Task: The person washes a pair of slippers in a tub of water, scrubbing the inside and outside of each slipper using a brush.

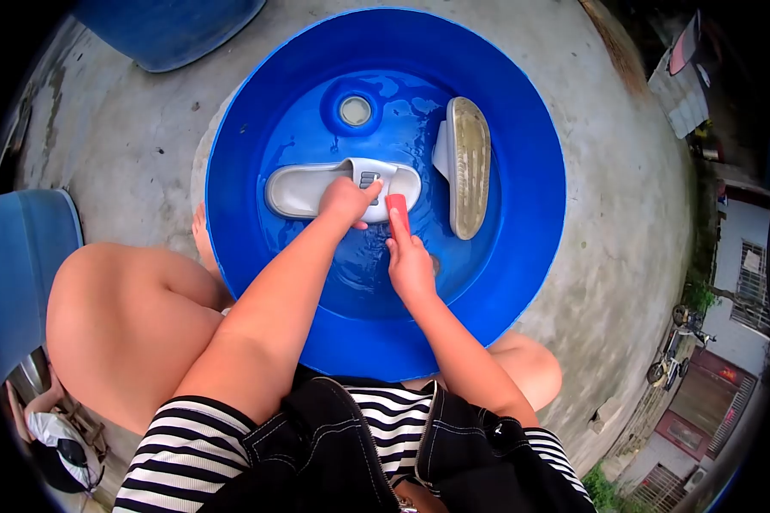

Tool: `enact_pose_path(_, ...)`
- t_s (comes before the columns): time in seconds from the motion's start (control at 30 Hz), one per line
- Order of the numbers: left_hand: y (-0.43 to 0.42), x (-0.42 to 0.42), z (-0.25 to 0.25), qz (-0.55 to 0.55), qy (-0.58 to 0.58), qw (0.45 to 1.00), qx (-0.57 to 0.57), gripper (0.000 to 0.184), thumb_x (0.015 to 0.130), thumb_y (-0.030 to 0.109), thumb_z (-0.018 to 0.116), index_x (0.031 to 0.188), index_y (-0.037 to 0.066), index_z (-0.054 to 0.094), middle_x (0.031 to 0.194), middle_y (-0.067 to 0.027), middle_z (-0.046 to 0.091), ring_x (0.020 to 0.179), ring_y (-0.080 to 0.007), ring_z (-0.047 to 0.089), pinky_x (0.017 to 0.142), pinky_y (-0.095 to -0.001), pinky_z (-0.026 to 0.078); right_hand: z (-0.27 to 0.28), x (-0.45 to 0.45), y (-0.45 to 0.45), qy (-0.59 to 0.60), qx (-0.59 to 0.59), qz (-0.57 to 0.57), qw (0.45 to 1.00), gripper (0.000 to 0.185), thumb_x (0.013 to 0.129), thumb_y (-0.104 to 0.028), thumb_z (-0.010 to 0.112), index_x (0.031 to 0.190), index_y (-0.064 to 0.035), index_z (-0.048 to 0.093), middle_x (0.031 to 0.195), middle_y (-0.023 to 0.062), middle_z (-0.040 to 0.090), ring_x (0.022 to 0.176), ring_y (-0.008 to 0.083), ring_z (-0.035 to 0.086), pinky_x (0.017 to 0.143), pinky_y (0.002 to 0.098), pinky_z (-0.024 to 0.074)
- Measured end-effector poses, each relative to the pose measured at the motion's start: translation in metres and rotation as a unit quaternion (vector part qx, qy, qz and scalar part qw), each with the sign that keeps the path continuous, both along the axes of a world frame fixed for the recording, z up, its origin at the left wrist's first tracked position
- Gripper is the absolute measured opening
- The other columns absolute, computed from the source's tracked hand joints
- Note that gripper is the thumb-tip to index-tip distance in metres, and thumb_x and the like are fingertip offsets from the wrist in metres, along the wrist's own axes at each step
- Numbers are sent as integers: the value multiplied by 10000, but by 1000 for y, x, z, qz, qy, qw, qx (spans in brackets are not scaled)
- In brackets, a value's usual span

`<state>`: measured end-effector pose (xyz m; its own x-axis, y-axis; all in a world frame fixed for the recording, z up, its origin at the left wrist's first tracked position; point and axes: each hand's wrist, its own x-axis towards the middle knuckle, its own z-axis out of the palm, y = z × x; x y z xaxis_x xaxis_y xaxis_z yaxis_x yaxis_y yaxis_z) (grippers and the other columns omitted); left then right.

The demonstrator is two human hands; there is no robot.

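A grey-white slide slipper [302,189] lies sole-down in shallow water inside a round blue tub [535,171]. My left hand [348,203] is closed on its strap, with the fingers partly hidden. In my right hand [411,268] is a small red bar-shaped object [398,208], whose upper end meets the slipper's front edge. The matching slipper [470,167] rests on its side to the right, its worn yellowish sole turned outward. A round whitish cap [355,110] sits in a raised blue ring at the tub's far side.
My bent knees flank the tub on a concrete floor [607,248]. Another blue container [171,30] stands at the top left and a lighter blue one [30,265] at the left. A person [64,445] is at the lower left. Buildings and a bicycle [678,344] lie far right.
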<state>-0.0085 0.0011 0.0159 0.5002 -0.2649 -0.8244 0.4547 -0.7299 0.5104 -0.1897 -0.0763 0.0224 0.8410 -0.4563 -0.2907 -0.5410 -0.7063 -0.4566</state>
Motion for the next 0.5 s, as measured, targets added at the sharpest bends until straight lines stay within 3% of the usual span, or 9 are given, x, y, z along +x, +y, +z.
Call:
enact_pose_path(0.07,2,-2,-1,12,-12,999,-34,635,917,530,691,1037,-92,719,979,-165,752,595,-249,734,494,-319,580,3,18,-19,37,-46,8,998,606,1005,-153,590,1555,-326,404,942,237,634,819,439,669,764,518,545)
enact_pose_path(0.23,2,1,-7,38,-37,998,-33,636,915,531,692,1036,-92,719,980,-169,754,582,-251,731,484,-322,574,-10,64,-22,-31,-98,-69,992,591,1013,-173,571,1556,-334,399,967,239,624,805,436,666,744,511,548)
enact_pose_path(0.3,2,0,12,15,-11,1000,-10,635,913,531,693,1036,-92,719,965,-173,757,588,-255,734,487,-326,575,-3,32,-11,-31,-46,-26,998,601,1006,-176,585,1560,-319,399,941,246,622,799,440,671,729,502,549)
enact_pose_path(0.4,0,-2,0,9,-15,1000,-8,636,918,530,687,1036,-94,717,950,-170,756,594,-258,736,493,-326,578,6,-2,-5,8,-29,23,999,634,992,-179,610,1565,-334,385,897,248,625,776,445,676,710,515,554)
enact_pose_path(0.5,1,-5,-17,37,-35,997,-49,636,920,528,686,1037,-97,714,926,-169,754,578,-255,732,492,-329,576,9,35,-27,26,-85,17,996,612,1004,-166,579,1558,-332,379,939,248,633,781,443,676,718,531,561)
